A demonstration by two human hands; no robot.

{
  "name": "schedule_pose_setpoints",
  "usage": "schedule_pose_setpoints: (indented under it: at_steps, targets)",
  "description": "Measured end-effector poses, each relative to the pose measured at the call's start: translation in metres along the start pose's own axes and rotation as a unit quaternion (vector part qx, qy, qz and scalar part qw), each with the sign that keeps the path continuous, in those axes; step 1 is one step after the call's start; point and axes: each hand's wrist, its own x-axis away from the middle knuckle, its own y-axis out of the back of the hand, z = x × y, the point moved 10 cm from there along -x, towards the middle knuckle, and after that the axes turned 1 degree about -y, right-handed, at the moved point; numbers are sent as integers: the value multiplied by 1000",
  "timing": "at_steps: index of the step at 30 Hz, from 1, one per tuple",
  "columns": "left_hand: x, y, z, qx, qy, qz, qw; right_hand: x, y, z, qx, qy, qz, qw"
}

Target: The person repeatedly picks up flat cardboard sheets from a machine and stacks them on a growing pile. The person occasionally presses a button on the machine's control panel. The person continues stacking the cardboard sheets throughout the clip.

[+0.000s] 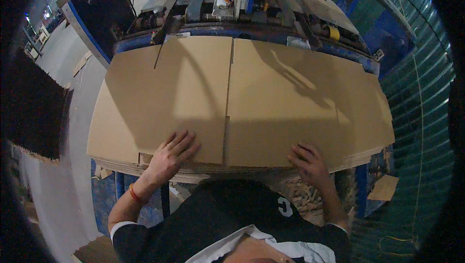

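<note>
A wide stack of flat brown cardboard sheets (281,93) lies in front of me, its layered near edge facing my body. Narrow slots split the top sheet along its middle. My left hand (177,155) rests on the top sheet near its front edge, left of the middle slot, fingers stretched out and a little apart. An orange band circles that wrist. At the front edge farther right, my right hand (309,162) touches the cardboard with its fingers slightly bent and apart; its thumb is hard to make out. Neither hand visibly grips a sheet.
A machine with rollers (193,14) and a blue frame stands directly beyond the stack. Cardboard scraps (302,197) lie below the front edge, with a loose piece (383,188) at the right. A green corrugated wall (421,132) runs along the right. Dark stacked material (36,103) stands at left.
</note>
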Motion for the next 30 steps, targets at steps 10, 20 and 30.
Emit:
schedule_pose_setpoints:
  at_steps: [10,20,30]
  targets:
    - [11,24,88,240,123,-55,961,-2,31,-168,57,-298,-182,936]
    - [8,-32,327,200,449,-129,861,-13,5,-313,-223,-475,-205,826]
    - [-5,-19,296,111,455,-199,861,-22,-5,-329,58,-511,-138,847]
